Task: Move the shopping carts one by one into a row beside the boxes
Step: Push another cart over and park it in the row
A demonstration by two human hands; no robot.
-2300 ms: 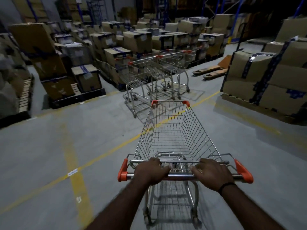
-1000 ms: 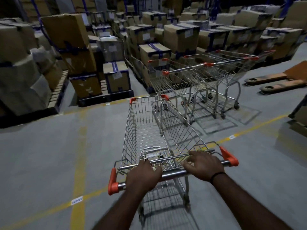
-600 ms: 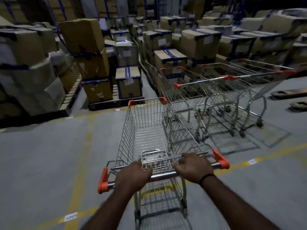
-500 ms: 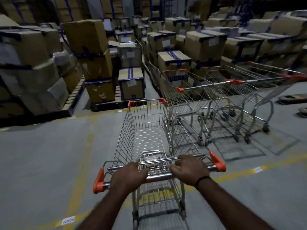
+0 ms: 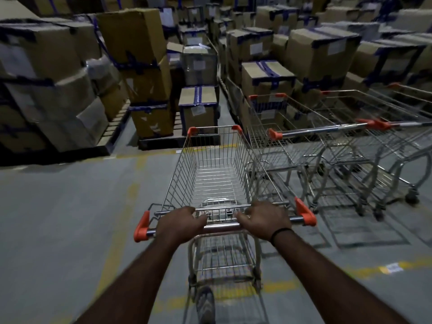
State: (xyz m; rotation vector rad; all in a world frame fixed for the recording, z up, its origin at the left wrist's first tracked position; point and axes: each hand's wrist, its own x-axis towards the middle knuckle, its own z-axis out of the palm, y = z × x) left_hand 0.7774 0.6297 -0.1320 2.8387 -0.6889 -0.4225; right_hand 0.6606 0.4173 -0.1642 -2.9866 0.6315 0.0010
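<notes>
A wire shopping cart [image 5: 211, 174] with orange corner caps stands straight in front of me, its basket empty. My left hand [image 5: 181, 223] and my right hand [image 5: 263, 220] both grip its metal handle bar [image 5: 222, 228]. Just to its right stands a row of parked carts [image 5: 327, 146], side by side, noses toward the taped cardboard boxes [image 5: 266, 78]. My cart's right side runs close along the nearest parked cart; whether they touch I cannot tell.
Pallets of stacked boxes [image 5: 149, 73] line the far side and the left [image 5: 46, 90]. A single box on a pallet [image 5: 198, 108] sits right ahead of the cart's nose. Yellow floor lines [image 5: 121, 220] cross the grey concrete. My shoe [image 5: 205, 305] shows under the cart.
I have pushed the cart forward and swung it left, so it now lines up beside the parked carts and points at the boxes. Both hands kept their hold on the handle.
</notes>
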